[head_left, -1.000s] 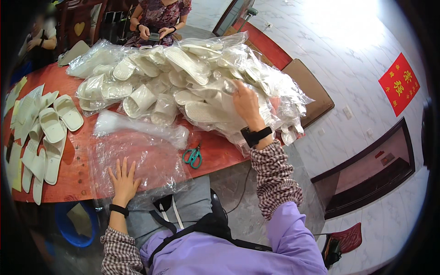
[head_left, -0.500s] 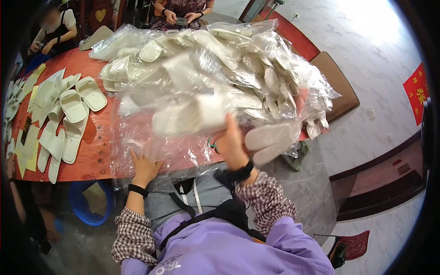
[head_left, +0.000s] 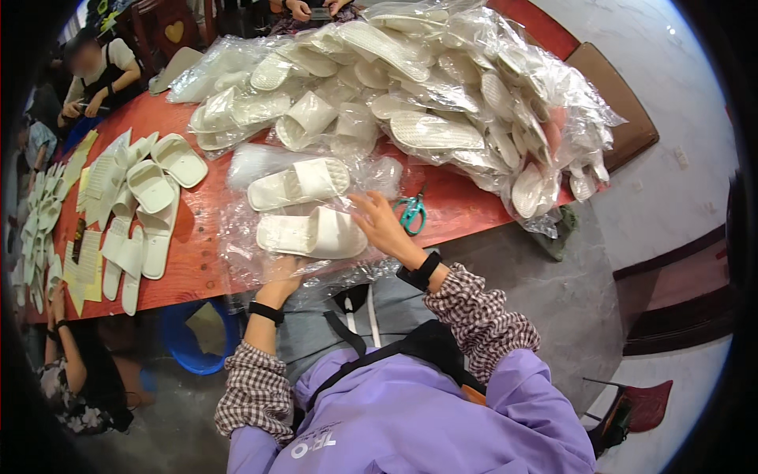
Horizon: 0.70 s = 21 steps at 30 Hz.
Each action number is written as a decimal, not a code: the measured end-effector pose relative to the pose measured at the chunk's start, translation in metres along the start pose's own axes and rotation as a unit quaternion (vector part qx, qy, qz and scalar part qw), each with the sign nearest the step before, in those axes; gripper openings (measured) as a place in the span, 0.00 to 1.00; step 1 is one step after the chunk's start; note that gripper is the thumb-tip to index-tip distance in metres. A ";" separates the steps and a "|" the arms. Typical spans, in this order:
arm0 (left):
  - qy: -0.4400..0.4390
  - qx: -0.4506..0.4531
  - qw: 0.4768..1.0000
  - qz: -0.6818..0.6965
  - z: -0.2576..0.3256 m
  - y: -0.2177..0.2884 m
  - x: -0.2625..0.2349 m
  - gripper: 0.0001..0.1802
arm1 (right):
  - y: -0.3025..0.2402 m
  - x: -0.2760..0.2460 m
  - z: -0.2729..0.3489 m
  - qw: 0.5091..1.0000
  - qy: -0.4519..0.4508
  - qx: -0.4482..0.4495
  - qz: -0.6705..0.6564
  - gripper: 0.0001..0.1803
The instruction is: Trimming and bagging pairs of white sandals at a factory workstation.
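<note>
Two white open-toed slippers lie side by side near the table's front edge, a nearer slipper (head_left: 276, 235) and a farther slipper (head_left: 272, 192), on clear plastic bag film (head_left: 241, 213). My right hand (head_left: 385, 229) is beside the nearer slipper's right end, its fingers apart and stretched toward it. Below that slipper's left part is my left hand (head_left: 280, 280), against the film; its fingertips are partly hidden, so I cannot tell its grip. Teal-handled scissors (head_left: 412, 216) lie just right of my right hand.
A big heap of bagged white slippers (head_left: 438, 130) covers the table's far side. Loose slippers (head_left: 150, 186) and yellow paper (head_left: 87, 272) lie at left on the red table (head_left: 193, 268). A blue bin (head_left: 201, 359) stands below the edge. Other people (head_left: 103, 71) sit around.
The slippers, blurred in motion before, now lie still near the front edge. My right hand has opened away from them, and my left hand has moved in below them. The scissors are now uncovered.
</note>
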State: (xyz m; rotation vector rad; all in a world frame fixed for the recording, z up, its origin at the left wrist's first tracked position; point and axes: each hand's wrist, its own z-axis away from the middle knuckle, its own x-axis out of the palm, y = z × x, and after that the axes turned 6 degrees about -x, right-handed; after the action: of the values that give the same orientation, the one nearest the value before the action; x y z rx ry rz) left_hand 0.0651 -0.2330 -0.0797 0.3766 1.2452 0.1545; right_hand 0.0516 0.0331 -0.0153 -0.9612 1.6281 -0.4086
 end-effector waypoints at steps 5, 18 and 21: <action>0.155 0.125 0.979 -0.048 0.023 -0.015 -0.006 0.25 | 0.022 0.046 0.014 0.992 -0.041 0.028 0.113 0.39; 0.178 0.043 0.958 0.221 0.050 -0.033 -0.130 0.10 | 0.006 0.022 0.007 0.988 0.018 -0.068 0.136 0.31; 0.144 0.090 0.974 0.148 0.014 -0.047 -0.103 0.09 | -0.004 0.017 -0.011 0.994 0.004 -0.105 0.038 0.31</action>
State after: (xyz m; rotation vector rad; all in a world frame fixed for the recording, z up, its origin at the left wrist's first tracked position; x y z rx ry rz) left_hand 0.0419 -0.3119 -0.0012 0.7177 1.4886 0.3617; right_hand 0.0424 0.0152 -0.0204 -1.0507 1.7339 -0.1931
